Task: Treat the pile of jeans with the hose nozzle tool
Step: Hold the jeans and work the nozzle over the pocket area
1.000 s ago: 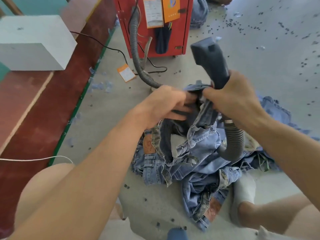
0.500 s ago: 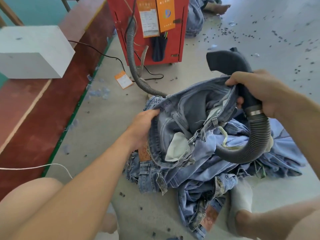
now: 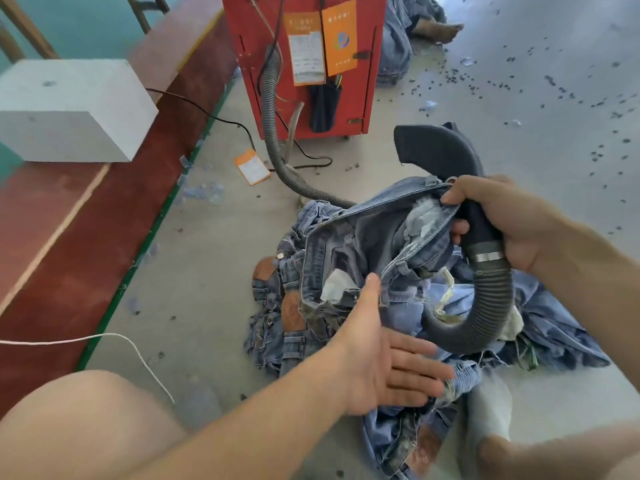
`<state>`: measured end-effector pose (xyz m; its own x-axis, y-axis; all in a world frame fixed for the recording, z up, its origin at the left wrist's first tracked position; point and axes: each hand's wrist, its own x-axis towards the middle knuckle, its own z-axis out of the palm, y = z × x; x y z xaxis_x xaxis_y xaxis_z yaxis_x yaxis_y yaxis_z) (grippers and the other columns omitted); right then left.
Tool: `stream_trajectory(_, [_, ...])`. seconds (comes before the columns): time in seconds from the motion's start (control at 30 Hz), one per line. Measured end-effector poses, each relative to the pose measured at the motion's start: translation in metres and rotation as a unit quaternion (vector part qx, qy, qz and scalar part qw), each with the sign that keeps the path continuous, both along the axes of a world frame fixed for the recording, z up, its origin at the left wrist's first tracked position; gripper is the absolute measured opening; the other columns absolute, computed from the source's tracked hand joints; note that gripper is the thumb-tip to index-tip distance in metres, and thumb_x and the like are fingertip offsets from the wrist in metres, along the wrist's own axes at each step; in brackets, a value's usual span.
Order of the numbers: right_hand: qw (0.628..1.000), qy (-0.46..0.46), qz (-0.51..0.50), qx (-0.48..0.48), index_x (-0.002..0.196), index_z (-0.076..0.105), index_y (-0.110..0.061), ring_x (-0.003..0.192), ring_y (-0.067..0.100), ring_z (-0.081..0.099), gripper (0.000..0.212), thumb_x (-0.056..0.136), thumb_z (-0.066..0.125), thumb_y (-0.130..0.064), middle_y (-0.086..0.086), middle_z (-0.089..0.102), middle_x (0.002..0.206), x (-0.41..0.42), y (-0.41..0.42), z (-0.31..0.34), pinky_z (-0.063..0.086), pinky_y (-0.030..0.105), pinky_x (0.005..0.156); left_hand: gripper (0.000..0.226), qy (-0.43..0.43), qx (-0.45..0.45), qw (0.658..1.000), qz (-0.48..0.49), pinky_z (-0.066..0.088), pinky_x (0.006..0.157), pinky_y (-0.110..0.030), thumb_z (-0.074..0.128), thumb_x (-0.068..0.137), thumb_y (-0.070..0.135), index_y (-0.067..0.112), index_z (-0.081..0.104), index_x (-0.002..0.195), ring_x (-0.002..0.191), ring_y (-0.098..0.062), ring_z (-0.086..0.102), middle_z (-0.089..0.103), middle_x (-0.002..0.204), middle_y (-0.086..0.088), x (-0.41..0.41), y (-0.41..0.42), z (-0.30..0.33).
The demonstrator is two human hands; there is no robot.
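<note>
Nozzle and denim held above the jeans pile

Right hand (image 3: 512, 220) fingers clamp hose nozzle (image 3: 440, 150) plus waistband; left hand (image 3: 388, 365) fingers apart over jeans pile (image 3: 554, 327). Red machine (image 3: 311, 109) behind carries orange labels (image 3: 339, 38), text unreadable.

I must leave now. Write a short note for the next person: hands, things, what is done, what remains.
Right hand: grips the nozzle by its neck and pinches the waistband of one pair of jeans, lifted off the pile.
Left hand: open, over the pile, holds nothing.
Hose loops over the pile to the red machine.
Done: one pair raised.
Left: treat it; how many pairs are treated cannot be told.
</note>
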<state>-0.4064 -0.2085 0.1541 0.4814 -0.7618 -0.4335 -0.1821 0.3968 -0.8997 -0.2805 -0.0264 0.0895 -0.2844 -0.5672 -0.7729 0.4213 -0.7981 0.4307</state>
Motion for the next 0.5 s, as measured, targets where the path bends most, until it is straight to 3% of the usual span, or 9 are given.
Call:
stream_trajectory(0.03, [1.000,-0.002,-0.004,-0.002,0.058,0.059,-0.015,0.039,0.017,0.043,0.029,0.085,0.060,-0.005,0.007,0.047,0.049,0.003,0.003,-0.002,0.047,0.024,0.043,0.125,0.119,0.046,0.990,0.051,0.063,0.073,-0.036,0.025,0.069,0.104,-0.002,0.064,0.122,0.093,-0.030,0.077,0.077,0.110,-0.019,-0.001,-0.002,-0.004])
stream_trajectory(0.07, [1.000,-0.001,-0.003,-0.006,0.058,0.060,-0.016,0.039,0.017,0.043,0.029,0.085,0.061,-0.006,0.007,0.047,0.049,0.005,0.007,-0.003,0.047,0.024,0.043,0.122,0.181,0.062,0.973,0.126,0.063,0.078,-0.040,0.034,0.072,0.101,-0.005,0.059,0.129,0.099,-0.033,0.075,0.075,0.115,-0.020,0.001,-0.008,-0.007])
stream_trajectory(0.1, [1.000,0.005,0.002,-0.013,0.056,0.061,-0.018,0.039,0.017,0.044,0.030,0.084,0.062,-0.007,0.007,0.047,0.048,0.006,0.009,-0.004,0.046,0.023,0.042,0.108,0.192,0.058,0.960,0.196,0.063,0.080,-0.042,0.048,0.080,0.090,-0.005,0.060,0.128,0.099,-0.033,0.075,0.076,0.113,-0.020,0.005,-0.014,-0.007])
stream_trajectory(0.17, [0.999,0.025,0.003,-0.025,0.054,0.062,-0.021,0.039,0.018,0.044,0.026,0.078,0.066,-0.013,0.006,0.047,0.048,0.003,0.013,-0.006,0.045,0.024,0.041,0.055,0.161,0.019,0.937,0.309,0.063,0.085,-0.038,0.066,0.097,0.047,-0.004,0.067,0.115,0.094,-0.029,0.074,0.076,0.103,-0.020,0.015,-0.028,-0.002])
stream_trajectory(0.23, [0.999,0.042,-0.020,-0.027,0.061,0.062,-0.020,0.040,0.018,0.046,0.018,0.076,0.069,-0.014,0.005,0.048,0.049,-0.003,0.012,-0.008,0.046,0.025,0.040,0.017,0.124,-0.010,0.929,0.349,0.059,0.095,-0.038,0.062,0.102,0.010,-0.006,0.068,0.099,0.091,-0.028,0.071,0.073,0.096,-0.020,0.021,-0.035,0.000])
stream_trajectory(0.37, [0.996,0.065,-0.068,-0.014,0.078,0.060,-0.012,0.042,0.016,0.048,0.016,0.085,0.074,-0.011,0.005,0.050,0.055,-0.015,0.009,-0.014,0.048,0.026,0.042,0.022,0.061,-0.090,0.926,0.361,0.059,0.089,-0.034,0.054,0.098,-0.013,0.002,0.070,0.100,0.091,-0.024,0.070,0.074,0.095,-0.013,0.024,-0.037,-0.005])
stream_trajectory(0.47, [0.994,0.106,-0.026,-0.031,0.080,0.074,-0.014,0.048,0.019,0.054,0.023,0.081,0.086,-0.033,0.009,0.064,0.066,-0.019,0.010,-0.009,0.052,0.030,0.046,0.033,0.011,-0.135,0.910,0.393,0.061,0.085,-0.032,0.054,0.097,-0.016,0.011,0.071,0.105,0.092,-0.022,0.072,0.077,0.099,-0.008,0.024,-0.039,0.000])
stream_trajectory(0.5, [0.990,0.120,-0.027,-0.065,0.093,0.074,-0.012,0.048,0.021,0.058,0.031,0.081,0.085,-0.038,0.009,0.073,0.074,-0.020,0.009,-0.006,0.054,0.032,0.047,0.035,-0.003,-0.146,0.904,0.402,0.061,0.085,-0.032,0.054,0.097,-0.016,0.013,0.071,0.105,0.094,-0.021,0.073,0.077,0.101,-0.006,0.025,-0.039,0.000])
